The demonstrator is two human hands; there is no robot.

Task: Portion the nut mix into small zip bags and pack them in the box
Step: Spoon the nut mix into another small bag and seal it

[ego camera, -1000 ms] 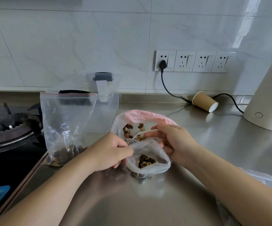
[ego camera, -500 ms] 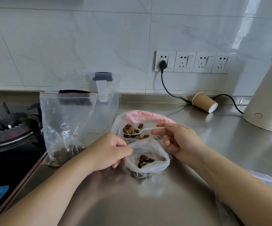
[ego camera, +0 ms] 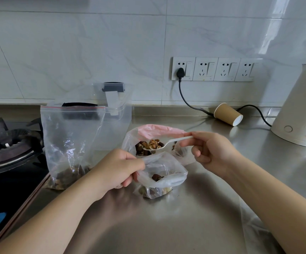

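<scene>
My left hand (ego camera: 116, 168) pinches the left rim of a small clear zip bag (ego camera: 162, 176) that stands open on the steel counter with some nuts at its bottom. My right hand (ego camera: 212, 153) holds a white plastic spoon (ego camera: 168, 143) heaped with nut mix, level above the pink-topped bag of nut mix (ego camera: 159, 132) just behind the small bag. A larger zip bag (ego camera: 69, 143) with nuts in its bottom stands at the left. Behind it is a clear plastic box (ego camera: 119, 110).
A gas stove (ego camera: 7, 143) lies at the left edge. A paper cup (ego camera: 228, 114) lies on its side near the wall, with a black cable (ego camera: 187, 101) and a white kettle (ego camera: 302, 110) at the right. Clear empty bags (ego camera: 255, 224) lie under my right forearm.
My right hand has lifted the spoon out of the pink-topped bag, now loaded with nuts, and drawn back to the right. My left hand keeps its hold on the small bag.
</scene>
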